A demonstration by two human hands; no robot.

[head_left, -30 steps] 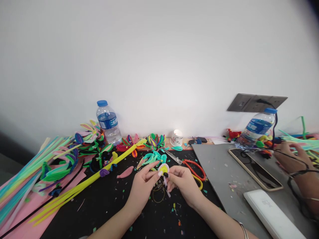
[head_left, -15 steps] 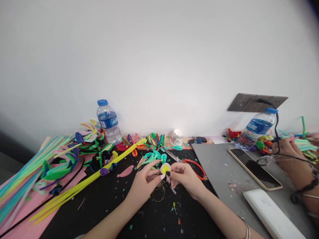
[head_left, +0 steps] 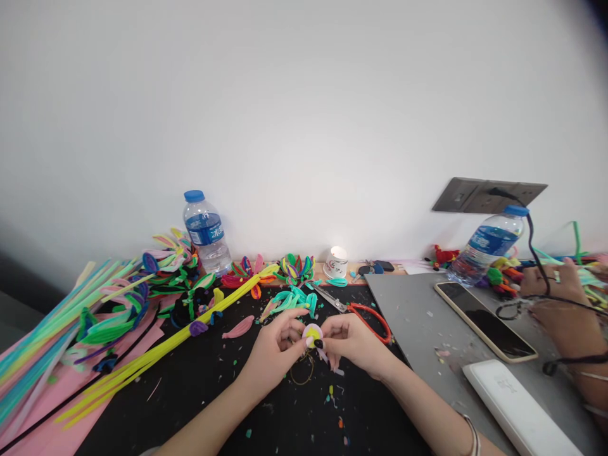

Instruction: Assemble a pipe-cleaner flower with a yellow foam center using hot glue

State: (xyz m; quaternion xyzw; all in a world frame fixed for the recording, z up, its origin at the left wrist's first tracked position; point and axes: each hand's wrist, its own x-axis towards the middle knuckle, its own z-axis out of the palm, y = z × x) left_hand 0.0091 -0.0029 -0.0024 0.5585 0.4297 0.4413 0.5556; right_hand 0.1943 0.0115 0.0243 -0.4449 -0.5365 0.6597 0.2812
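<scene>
Between my two hands, over the black mat (head_left: pixel 209 392), is a small round piece (head_left: pixel 312 332) of pipe cleaner, yellow in the middle with a pale lilac rim. My left hand (head_left: pixel 278 345) pinches its left side with thumb and fingers. On the other side my right hand (head_left: pixel 354 342) grips it, and a pale strip hangs below those fingers. Just beyond lie turquoise pipe-cleaner loops (head_left: pixel 294 299) and scissors (head_left: pixel 370 320) with red handles. A thin wire ring (head_left: pixel 303 370) rests on the mat beneath my hands.
Yellow pipe cleaners (head_left: pixel 161 348) and a colourful bundle (head_left: pixel 42 342) spread at left. Water bottles (head_left: pixel 206 234) stand by the wall, with a paper cup (head_left: pixel 337 263) between. A phone (head_left: pixel 484 320) and a white case (head_left: pixel 517 405) lie at right, near another person's hand (head_left: pixel 555 291).
The round piece has tilted and dropped slightly toward me, with my fingers closing in around it. At the right, the other person's hand has shifted.
</scene>
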